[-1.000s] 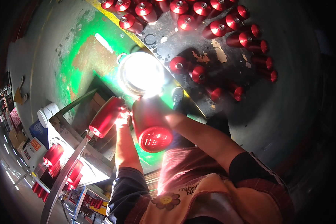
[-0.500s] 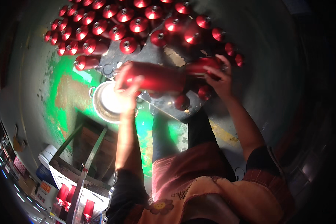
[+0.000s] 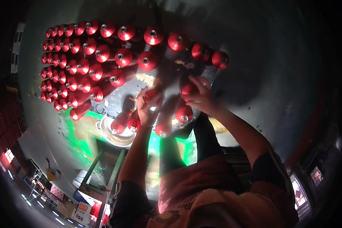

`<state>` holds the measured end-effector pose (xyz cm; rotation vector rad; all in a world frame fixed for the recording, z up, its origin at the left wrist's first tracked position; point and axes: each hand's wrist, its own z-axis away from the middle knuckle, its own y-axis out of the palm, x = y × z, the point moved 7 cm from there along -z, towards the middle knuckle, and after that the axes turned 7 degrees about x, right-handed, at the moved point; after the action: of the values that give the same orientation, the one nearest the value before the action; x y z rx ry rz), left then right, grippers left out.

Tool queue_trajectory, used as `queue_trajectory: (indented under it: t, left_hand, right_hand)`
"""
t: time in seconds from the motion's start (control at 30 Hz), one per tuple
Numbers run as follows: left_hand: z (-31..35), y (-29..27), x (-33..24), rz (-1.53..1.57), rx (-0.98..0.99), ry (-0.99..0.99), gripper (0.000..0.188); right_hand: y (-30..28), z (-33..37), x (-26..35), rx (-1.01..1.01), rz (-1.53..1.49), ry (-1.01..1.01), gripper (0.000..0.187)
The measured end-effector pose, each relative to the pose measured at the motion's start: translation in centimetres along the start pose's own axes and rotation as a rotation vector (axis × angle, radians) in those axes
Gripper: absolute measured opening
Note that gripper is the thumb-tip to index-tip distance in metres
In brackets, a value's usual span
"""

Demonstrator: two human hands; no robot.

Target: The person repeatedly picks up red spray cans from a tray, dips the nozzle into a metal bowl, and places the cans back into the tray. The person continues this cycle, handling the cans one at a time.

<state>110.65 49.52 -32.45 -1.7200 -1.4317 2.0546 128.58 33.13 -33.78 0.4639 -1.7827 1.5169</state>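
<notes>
Both of my hands are over a dark, worn tabletop (image 3: 122, 88), each at a red metal cylinder with a domed top. My left hand (image 3: 145, 110) is closed round the top of one red cylinder (image 3: 152, 95), its fingers partly covering it. To the right, my right hand (image 3: 204, 98) has its fingers curled round the top of another red cylinder (image 3: 188, 90). Both held cylinders look upright. Just nearer to me stand more: one cylinder (image 3: 184, 113) below my right hand, one (image 3: 163, 130) at the table's near edge, and one (image 3: 133, 122) by my left wrist.
Rows of red cylinders (image 3: 85, 65) with bare metal necks fill the table's far and left side. A pale round pot (image 3: 107, 127) with a handle stands below the near left edge. Lower left are a framed wooden stand (image 3: 116, 171) and a white bucket (image 3: 79, 178).
The two cylinders in my hands were lying sideways above the table; the cylinders now in my hands look upright. My view has shifted, bringing the far rows fully into sight.
</notes>
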Motion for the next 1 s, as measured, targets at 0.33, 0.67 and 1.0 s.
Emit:
queue_trajectory:
  t: [0.33, 0.67, 1.0]
  left_hand:
    - [-13.9, 3.2, 4.7, -0.114, 0.052, -0.044, 0.050]
    - [-9.3, -0.6, -1.0, 0.029, 0.149, -0.140, 0.040]
    - [19.5, -22.5, 4.3, 0.912, -0.506, -0.547, 0.052]
  right_hand:
    - [-6.5, -2.0, -13.2, -0.300, 0.142, 0.232, 0.046]
    - [-16.7, 6.3, -11.3, -0.410, 0.239, 0.184, 0.036]
    - [-7.3, 10.0, 7.0, -0.040, -1.036, 0.526, 0.046]
